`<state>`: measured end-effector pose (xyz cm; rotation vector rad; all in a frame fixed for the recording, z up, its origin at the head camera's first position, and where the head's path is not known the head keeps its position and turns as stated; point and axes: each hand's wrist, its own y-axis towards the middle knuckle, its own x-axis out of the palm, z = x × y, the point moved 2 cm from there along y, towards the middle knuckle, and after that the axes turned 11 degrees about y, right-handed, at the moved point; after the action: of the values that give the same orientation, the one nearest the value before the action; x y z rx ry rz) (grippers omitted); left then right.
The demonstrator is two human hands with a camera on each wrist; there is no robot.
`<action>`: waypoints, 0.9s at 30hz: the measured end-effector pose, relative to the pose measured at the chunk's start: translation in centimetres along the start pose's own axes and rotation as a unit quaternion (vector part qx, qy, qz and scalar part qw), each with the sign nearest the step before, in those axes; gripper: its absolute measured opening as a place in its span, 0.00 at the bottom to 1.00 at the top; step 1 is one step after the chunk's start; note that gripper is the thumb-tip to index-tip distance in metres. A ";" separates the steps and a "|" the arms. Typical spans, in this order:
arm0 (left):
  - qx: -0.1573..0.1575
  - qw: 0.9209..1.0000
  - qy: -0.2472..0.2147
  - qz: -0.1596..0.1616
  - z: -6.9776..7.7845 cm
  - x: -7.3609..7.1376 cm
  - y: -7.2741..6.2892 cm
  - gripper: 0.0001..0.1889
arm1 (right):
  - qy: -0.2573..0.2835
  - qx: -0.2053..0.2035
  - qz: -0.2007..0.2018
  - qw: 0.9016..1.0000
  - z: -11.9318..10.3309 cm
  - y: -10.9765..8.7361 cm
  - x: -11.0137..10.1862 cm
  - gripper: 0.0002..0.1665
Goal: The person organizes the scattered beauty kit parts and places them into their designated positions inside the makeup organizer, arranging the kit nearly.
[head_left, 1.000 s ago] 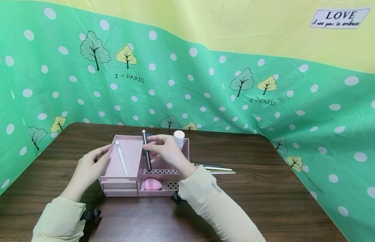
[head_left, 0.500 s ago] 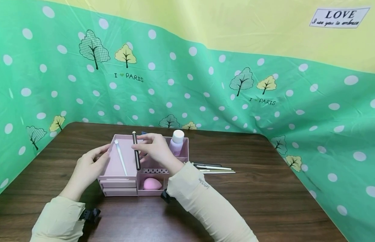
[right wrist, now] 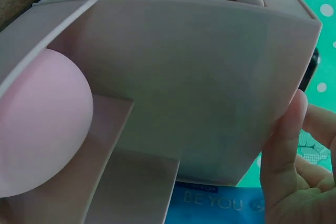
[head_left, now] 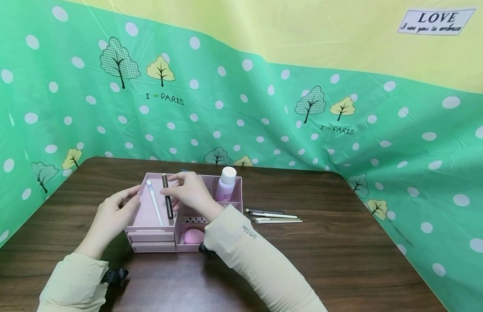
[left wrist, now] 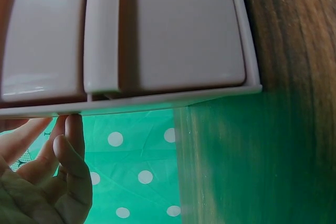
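Observation:
A pink cosmetics organizer (head_left: 149,225) stands on the table, its two drawers (left wrist: 184,30) filling the top of the left wrist view. My left hand (head_left: 112,214) touches its left side wall with the fingertips. My right hand (head_left: 192,193) pinches a black-handled makeup brush (head_left: 167,201) above the organizer's flat top, light tip pointing away. Whether the brush touches that surface is unclear. Beside it lies a pale-handled makeup brush (head_left: 154,206). A pink makeup sponge (right wrist: 42,124) sits in the front compartment. In the right wrist view the thumb hides most of the black brush.
A white-capped bottle (head_left: 226,188) stands in the back right compartment. A blue packet (right wrist: 215,205) shows in the organizer. Several makeup brushes (head_left: 274,215) lie on the wooden table (head_left: 342,242) to the right. A green dotted curtain (head_left: 257,112) hangs behind.
My right hand has carried the black brush leftward, from over the middle compartments to over the flat top beside the pale brush. The bottle is now uncovered. My left hand stays at the organizer's side.

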<state>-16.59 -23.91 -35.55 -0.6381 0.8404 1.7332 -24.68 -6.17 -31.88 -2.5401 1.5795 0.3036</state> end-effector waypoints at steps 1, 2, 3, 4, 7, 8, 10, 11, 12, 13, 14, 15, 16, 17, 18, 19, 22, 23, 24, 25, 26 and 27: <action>0.000 1.000 0.000 -0.001 0.0 0.0 0.0 0.24 | -0.010 0.000 -0.001 1.000 -0.1 0.0 0.1 0.24; -0.001 1.000 0.000 -0.002 0.0 0.0 0.0 0.24 | -0.018 0.001 -0.001 1.000 -0.1 0.0 0.1 0.25; 0.000 1.000 0.001 -0.003 0.0 0.0 0.0 0.24 | -0.023 0.002 -0.002 1.000 -0.1 0.0 0.2 0.25; 0.000 1.000 0.002 -0.005 0.0 0.0 0.0 0.24 | -0.024 0.004 -0.003 1.000 -0.2 0.0 0.3 0.25; 0.001 1.000 0.002 -0.007 0.0 0.0 0.0 0.24 | -0.024 0.008 -0.005 1.000 -0.1 0.1 0.4 0.26; 0.002 1.000 0.001 -0.007 0.0 0.0 0.0 0.24 | -0.024 0.008 -0.006 1.000 -0.1 0.1 0.4 0.26; 0.004 1.000 0.001 -0.003 0.0 0.0 0.0 0.24 | -0.022 0.007 -0.009 1.000 -0.1 0.1 0.3 0.26; 0.005 1.000 0.000 -0.001 0.0 0.0 0.0 0.24 | -0.022 0.007 -0.010 1.000 -0.1 0.1 0.3 0.26; 0.006 1.000 0.000 0.002 0.0 0.0 0.0 0.23 | -0.021 0.006 -0.011 1.000 -0.1 0.1 0.3 0.26; 0.007 1.000 0.000 0.004 -0.1 0.0 0.0 0.23 | -0.020 0.006 -0.012 1.000 -0.1 0.1 0.3 0.26; 0.009 1.000 0.000 0.007 -0.1 0.0 0.0 0.23 | -0.019 0.005 -0.013 1.000 -0.1 0.0 0.3 0.26; 0.010 1.000 0.000 0.009 -0.1 0.0 0.1 0.23 | -0.017 0.004 -0.014 1.000 -0.1 0.0 0.2 0.26; 0.011 1.000 -0.001 0.011 -0.1 0.0 0.1 0.23 | -0.015 0.003 -0.014 1.000 -0.1 0.0 0.2 0.26; 0.011 1.000 -0.001 0.011 -0.2 0.1 0.1 0.23 | -0.011 0.003 -0.014 1.000 -0.1 -0.1 0.1 0.25; 0.011 1.000 -0.001 0.011 -0.2 0.1 0.1 0.23 | -0.007 0.002 -0.015 1.000 -0.1 -0.1 0.1 0.25; 0.011 1.000 -0.002 0.010 -0.2 0.1 0.1 0.23 | 0.000 0.002 -0.015 1.000 -0.1 -0.2 0.0 0.25; 0.010 1.000 -0.002 0.009 -0.2 0.1 0.1 0.23 | 0.028 0.001 -0.020 0.999 -0.1 -0.3 -0.1 0.25; 0.009 1.000 -0.002 0.009 -0.2 0.1 0.1 0.23 | 0.040 0.000 -0.022 0.999 -0.1 -0.4 -0.1 0.24; 0.009 1.000 -0.002 0.008 -0.2 0.1 0.1 0.23 | 0.048 0.000 -0.025 0.999 -0.1 -0.5 -0.2 0.24; 0.009 1.000 -0.002 0.009 -0.2 0.1 0.1 0.23 | 0.060 -0.002 -0.026 0.998 -0.1 -0.6 -0.2 0.24; 0.009 1.000 -0.002 0.009 -0.2 0.1 0.1 0.23 | 0.068 -0.003 -0.030 0.997 -0.1 -0.6 -0.3 0.23; 0.009 1.000 -0.002 0.008 -0.2 0.1 0.1 0.23 | 0.075 -0.005 -0.033 0.997 -0.1 -0.7 -0.4 0.23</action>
<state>-16.73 -24.06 -35.69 -0.6168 0.8609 1.7392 -24.16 -5.56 -31.67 -2.6728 1.5419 0.1146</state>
